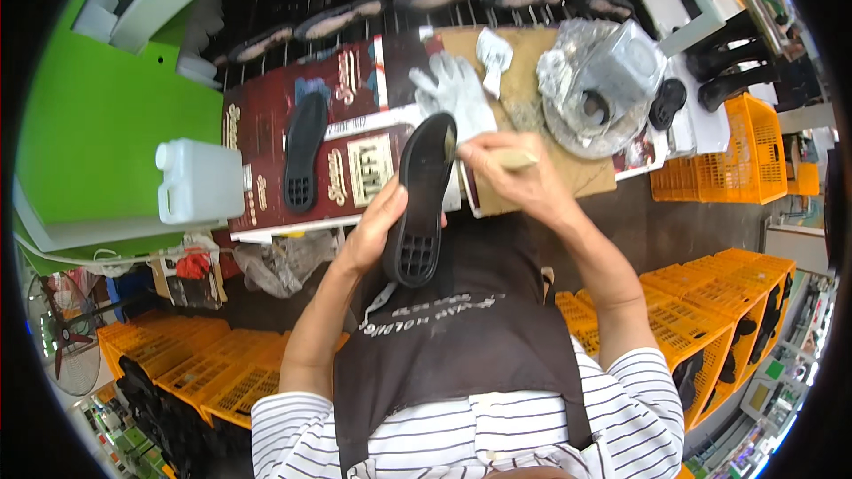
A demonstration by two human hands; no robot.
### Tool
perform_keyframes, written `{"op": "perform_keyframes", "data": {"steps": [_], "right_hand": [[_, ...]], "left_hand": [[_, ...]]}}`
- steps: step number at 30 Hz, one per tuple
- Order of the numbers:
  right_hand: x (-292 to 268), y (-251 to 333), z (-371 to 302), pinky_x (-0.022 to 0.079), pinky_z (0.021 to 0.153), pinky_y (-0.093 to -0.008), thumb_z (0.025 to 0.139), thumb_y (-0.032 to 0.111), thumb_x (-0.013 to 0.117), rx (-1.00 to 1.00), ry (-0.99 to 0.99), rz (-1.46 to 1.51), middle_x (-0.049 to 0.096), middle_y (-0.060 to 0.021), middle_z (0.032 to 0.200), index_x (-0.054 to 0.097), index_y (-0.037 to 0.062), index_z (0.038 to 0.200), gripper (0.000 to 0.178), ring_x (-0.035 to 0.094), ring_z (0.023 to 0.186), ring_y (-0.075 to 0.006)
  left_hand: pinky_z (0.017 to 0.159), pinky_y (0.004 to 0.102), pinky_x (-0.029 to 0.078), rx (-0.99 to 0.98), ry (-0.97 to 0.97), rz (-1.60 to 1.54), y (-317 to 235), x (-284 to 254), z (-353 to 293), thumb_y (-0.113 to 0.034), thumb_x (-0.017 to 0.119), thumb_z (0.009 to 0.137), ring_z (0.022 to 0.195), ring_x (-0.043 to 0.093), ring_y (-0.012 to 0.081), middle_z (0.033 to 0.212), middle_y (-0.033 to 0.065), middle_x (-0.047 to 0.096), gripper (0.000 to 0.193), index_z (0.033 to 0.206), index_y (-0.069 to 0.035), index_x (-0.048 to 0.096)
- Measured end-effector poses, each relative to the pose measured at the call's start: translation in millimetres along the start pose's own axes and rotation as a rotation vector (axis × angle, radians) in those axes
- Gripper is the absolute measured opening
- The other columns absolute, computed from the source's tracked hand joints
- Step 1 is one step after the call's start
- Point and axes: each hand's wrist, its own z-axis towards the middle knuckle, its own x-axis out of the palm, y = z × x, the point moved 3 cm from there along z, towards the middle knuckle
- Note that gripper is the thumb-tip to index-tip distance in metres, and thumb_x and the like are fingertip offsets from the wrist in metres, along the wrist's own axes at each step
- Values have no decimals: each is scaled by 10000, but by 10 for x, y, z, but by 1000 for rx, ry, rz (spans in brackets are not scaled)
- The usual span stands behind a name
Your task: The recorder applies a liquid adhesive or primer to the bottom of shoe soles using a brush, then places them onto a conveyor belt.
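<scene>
My left hand (374, 229) grips a black shoe sole (417, 213) by its left edge, tilted over the table's front edge, its inner side with the heel grid facing up. In my right hand (524, 184) is a brush (515, 159) with a pale handle; its tip meets the sole near the toe, where a wet-looking sheen shows. The bristles are mostly hidden by my fingers. A second black sole (304, 155) lies to the left on dark red printed cardboard (257, 137). Beyond the held sole rests a whitish work glove (453, 89).
A plastic-wrapped pot (590, 111) stands on brown cardboard at the right, a crumpled white cloth (493, 58) beside it. At the left is a white jug (202, 182). A rack with black shoe parts (342, 18) runs behind. Orange crates (719, 151) flank me.
</scene>
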Motion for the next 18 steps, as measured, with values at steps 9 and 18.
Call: {"op": "perform_keyframes", "data": {"steps": [9,18], "right_hand": [[-96,211,-107,473,608,-342,856,96,654,-512,167,-51,645,-100,746,696,26,923,106,610,669,-238],[-988,-230,-628,400,596,-247,890,62,584,-288,-541,614,607,-71,771,666,-55,877,144,509,644,-103]], "left_hand": [[814,290,509,-17,-48,-335,166,-31,229,-427,240,1030,929,623,151,1038,127,641,531,1266,-14,476],[735,292,529,104,175,-487,-46,493,615,-478,142,1020,829,632,171,1041,180,626,629,1313,-6,438]]}}
